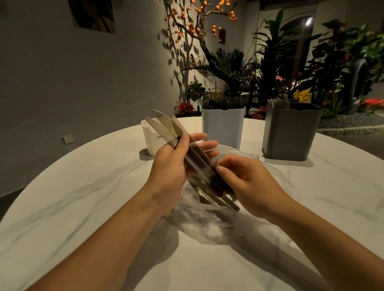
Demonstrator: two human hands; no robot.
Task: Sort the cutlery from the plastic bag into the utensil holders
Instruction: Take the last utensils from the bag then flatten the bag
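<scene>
Left hand: the left hand [173,166] is raised above the table, thumb laid along the top of a fanned bundle of metal table knives [165,124] with dark handles, fingers extended beneath them; the bundle is clamped between thumb and fingers.
Knives: three rounded blade tips visible, pointing up and away to the left; handles slope down toward the right, their ends hanging over the bag.
Right hand: the right hand [249,185] meets the bundle from the right, fingers curled, fingertips and thumb pinching the dark handles near mid-length.
Bag: a crumpled clear plastic bag [207,216] lies on the table directly under both hands; more pale metal cutlery [202,196] lies inside, individual pieces hard to tell apart.
Table: a round white marble-patterned table [93,206] with grey veining carries everything.
Holders: a small white plastic utensil holder [151,138] with dark lettering stands beyond the left hand, partly hidden by the blades. A taller pale blue-white rectangular holder [222,127] stands behind the hands at centre. A dark grey rectangular holder [290,131] stands to its right, well apart; contents at its rim unclear.
Background: a grey wall with a picture [91,11]; a branch with orange fruit-like ornaments [194,10]; green potted plants [326,63] behind the table.
</scene>
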